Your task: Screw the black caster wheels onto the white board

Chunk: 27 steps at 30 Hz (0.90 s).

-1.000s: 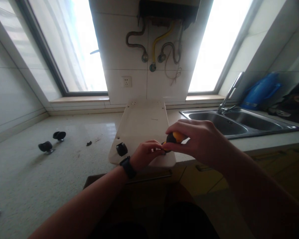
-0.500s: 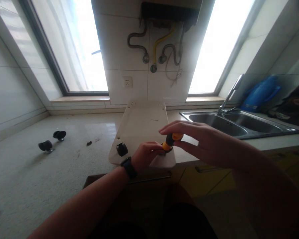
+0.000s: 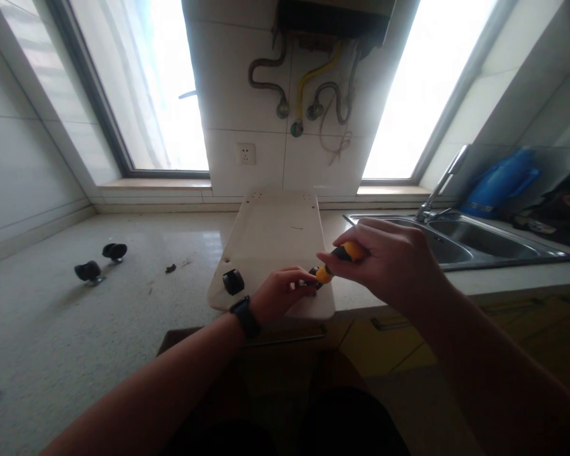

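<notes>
A pale board [image 3: 275,244] with rounded corners lies on the counter. Near its left front corner stands a black caster wheel [image 3: 233,282]. My right hand [image 3: 389,263] is wrapped around the handle of a yellow and black screwdriver [image 3: 351,253], which slants down to the left toward the board's right front corner. Close to the screwdriver's lower end, my left hand [image 3: 282,291], wearing a dark watch, has its fingers pinched together. A dark part [image 3: 316,276] shows there, mostly covered by the fingers and the screwdriver; what the left fingertips hold is hidden.
Two more black caster wheels [image 3: 88,272] rest on the counter [image 3: 137,329] to the left. A small dark scrap [image 3: 170,268] lies between them and the board. At right are a double sink [image 3: 498,256], a faucet [image 3: 439,183] and a blue jug [image 3: 498,183].
My right hand has gone from loosely spread fingers at the screwdriver to a closed grip on its handle. The handle leans further right. My left hand stays about in place.
</notes>
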### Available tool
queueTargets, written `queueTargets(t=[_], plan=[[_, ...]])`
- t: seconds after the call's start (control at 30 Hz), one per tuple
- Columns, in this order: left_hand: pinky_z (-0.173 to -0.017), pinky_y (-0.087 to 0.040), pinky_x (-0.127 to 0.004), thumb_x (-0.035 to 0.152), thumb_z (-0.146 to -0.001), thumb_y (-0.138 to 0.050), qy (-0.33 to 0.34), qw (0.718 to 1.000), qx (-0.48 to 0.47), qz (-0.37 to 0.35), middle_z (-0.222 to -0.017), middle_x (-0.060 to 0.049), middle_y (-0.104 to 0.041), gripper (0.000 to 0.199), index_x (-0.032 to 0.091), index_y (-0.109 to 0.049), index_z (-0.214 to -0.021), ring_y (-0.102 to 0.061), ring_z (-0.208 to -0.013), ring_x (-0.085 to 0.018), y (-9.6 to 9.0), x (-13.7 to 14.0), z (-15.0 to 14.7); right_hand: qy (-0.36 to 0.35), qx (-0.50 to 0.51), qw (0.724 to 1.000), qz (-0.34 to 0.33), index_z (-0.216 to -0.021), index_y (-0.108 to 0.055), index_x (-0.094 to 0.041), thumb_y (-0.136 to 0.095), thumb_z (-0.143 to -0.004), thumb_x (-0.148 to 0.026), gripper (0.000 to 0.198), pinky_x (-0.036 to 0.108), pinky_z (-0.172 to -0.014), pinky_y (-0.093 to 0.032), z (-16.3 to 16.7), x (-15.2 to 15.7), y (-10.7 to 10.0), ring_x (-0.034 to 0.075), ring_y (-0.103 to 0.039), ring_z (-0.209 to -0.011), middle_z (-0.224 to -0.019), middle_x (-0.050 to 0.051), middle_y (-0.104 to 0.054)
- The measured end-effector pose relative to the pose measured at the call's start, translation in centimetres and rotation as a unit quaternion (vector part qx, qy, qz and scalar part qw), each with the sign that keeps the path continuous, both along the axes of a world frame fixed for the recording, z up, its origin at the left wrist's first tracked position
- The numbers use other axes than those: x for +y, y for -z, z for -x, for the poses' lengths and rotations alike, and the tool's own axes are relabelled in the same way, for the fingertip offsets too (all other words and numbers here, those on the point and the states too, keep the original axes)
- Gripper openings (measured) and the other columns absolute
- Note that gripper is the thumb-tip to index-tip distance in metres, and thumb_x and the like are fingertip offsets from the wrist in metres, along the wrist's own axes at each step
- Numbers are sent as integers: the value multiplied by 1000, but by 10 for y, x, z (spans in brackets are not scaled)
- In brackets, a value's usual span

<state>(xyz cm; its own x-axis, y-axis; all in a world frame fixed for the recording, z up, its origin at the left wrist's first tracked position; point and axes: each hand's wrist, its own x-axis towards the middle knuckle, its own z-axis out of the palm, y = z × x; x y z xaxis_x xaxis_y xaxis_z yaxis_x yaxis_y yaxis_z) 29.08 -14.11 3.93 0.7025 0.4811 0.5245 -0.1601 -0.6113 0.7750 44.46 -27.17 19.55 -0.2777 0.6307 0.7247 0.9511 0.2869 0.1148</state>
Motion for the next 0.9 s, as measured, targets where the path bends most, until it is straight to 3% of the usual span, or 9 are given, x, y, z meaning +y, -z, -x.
queueTargets(t=[0.13, 0.27, 0.37, 0.43, 0.53, 0.67, 0.8, 0.9], plan=[[-71, -46, -27, 29, -91, -72, -5, 1000, -10, 5, -104, -7, -72, 17, 18, -76, -104, -62, -80, -15, 0, 0, -1, 94, -9, 995, -39, -62, -53, -19, -69, -86, -48, 40, 30, -52, -31, 12, 1, 4, 12, -43, -53, -58, -1, -50], [-75, -48, -29, 27, -89, -74, -19, 1000, -11, -12, -95, -5, -72, 11, 18, -78, -95, -64, -81, -16, 0, 1, -2, 101, -15, 995, -16, -66, -53, -19, -65, -88, -53, 42, 30, -50, -28, 21, -1, 4, 12, -40, -52, -62, 0, -52], [-79, -51, -29, 26, -94, -68, -4, 1000, -21, -12, -94, -5, -73, 12, 19, -78, -94, -66, -83, -16, -2, 1, -2, -5, 26, 997, 72, -94, -61, -17, -66, -89, -45, 28, 29, -56, -40, 15, -7, -3, 13, -54, -64, -85, 4, -65], [-79, -51, -30, 25, -95, -66, 2, 1000, -21, -14, -95, -5, -73, 14, 19, -78, -96, -67, -84, -16, -3, 0, -1, -112, 34, 981, 158, -119, -58, -18, -62, -93, -31, 29, 28, -73, -50, 7, -11, -9, 15, -65, -88, -112, 8, -67], [-82, -52, -30, 26, -96, -66, 5, 1000, -17, -10, -98, -6, -74, 15, 19, -78, -97, -69, -87, -17, -3, 1, 0, -204, 10, 953, 224, -127, -59, -24, -50, -99, -17, 30, 27, -94, -50, -6, -13, -16, 15, -63, -115, -132, 6, -64], [-86, -53, -32, 29, -96, -65, 10, 1000, -6, -8, -101, -7, -74, 18, 19, -79, -103, -69, -92, -19, 0, 2, 0, -158, -5, 972, 172, -121, -68, -22, -61, -96, -25, 26, 28, -84, -52, -10, -9, -18, 16, -69, -98, -113, 6, -72], [-89, -52, -33, 30, -98, -62, 16, 1000, -2, -7, -107, -8, -73, 23, 20, -77, -112, -68, -96, -19, 1, 2, 0, -98, -20, 986, 133, -116, -70, -16, -69, -91, -34, 30, 30, -74, -51, -3, -8, -17, 17, -67, -85, -100, 8, -71], [-85, -51, -31, 30, -95, -66, 9, 1000, -7, -7, -107, -7, -73, 20, 19, -77, -109, -66, -91, -17, 0, 2, 0, -61, -24, 991, 119, -104, -72, -16, -69, -91, -37, 25, 31, -68, -48, 2, -9, -15, 17, -64, -77, -90, 7, -69]])
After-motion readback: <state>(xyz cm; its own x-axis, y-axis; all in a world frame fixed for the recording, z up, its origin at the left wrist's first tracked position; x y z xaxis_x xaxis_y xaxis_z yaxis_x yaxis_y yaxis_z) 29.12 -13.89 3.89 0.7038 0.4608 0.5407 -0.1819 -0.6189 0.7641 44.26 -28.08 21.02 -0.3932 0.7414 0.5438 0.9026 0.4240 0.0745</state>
